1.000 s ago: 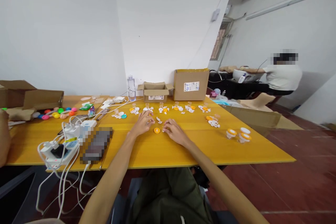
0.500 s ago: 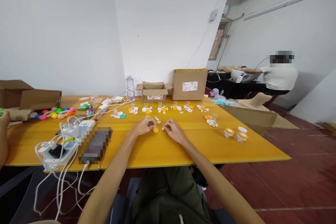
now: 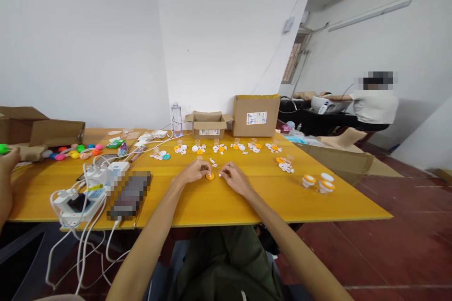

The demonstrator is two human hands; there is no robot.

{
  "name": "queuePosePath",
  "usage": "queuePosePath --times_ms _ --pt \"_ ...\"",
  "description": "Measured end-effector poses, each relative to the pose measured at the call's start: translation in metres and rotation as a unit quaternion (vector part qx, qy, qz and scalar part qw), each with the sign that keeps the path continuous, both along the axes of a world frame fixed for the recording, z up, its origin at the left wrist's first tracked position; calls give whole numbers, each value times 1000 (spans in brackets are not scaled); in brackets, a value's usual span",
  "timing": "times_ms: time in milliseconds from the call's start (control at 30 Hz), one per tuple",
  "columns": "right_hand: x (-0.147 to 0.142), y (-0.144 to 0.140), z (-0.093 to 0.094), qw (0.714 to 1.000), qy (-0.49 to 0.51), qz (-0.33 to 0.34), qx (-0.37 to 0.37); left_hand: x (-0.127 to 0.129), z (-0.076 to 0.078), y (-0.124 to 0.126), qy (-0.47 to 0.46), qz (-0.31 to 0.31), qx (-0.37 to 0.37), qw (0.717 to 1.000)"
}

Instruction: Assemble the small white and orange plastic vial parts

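My left hand (image 3: 196, 172) is closed in a pinch at an orange disc (image 3: 211, 177) with a white centre, which lies on the table. My right hand (image 3: 234, 179) is just to the right, its thumb and forefinger pinched on a small white plastic piece (image 3: 220, 175). Beyond the hands lie some loose white parts (image 3: 213, 163) with dark holes. A small clear cup (image 3: 199, 158) stands behind my left hand, partly hidden by it.
Several clusters of white and orange parts (image 3: 221, 148) with clear cups line the table's far side. Orange-topped cups (image 3: 309, 179) stand at the right. Cardboard boxes (image 3: 256, 115) and a bottle (image 3: 177, 120) are behind. A power strip (image 3: 83, 204) with cables and a phone (image 3: 130, 195) lie left. Another person's hand (image 3: 9, 162) holds a green ball.
My two hands keep nearly the same pose over the disc. The other person's hand at the far left has come further into view with the green ball. The camera view has shifted slightly.
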State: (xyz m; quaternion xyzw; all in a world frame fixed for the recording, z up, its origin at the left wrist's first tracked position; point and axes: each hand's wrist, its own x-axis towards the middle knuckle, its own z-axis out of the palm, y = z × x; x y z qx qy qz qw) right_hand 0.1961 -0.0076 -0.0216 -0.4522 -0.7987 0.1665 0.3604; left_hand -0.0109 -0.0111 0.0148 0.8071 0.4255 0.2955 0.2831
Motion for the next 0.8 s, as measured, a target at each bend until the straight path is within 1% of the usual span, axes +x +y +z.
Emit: queuePosePath --times_ms 233,433,567,800 --pt "2 1 -2 1000 -12 7 28 -1 1 1 4 15 16 1000" --pt "3 -2 -5 998 -27 21 56 -6 -5 6 32 20 32 999" --pt "2 -4 -5 996 -48 21 66 -8 -7 7 58 28 30 997" --pt "3 -6 -1 995 -60 31 71 -9 -5 4 86 45 54 994"
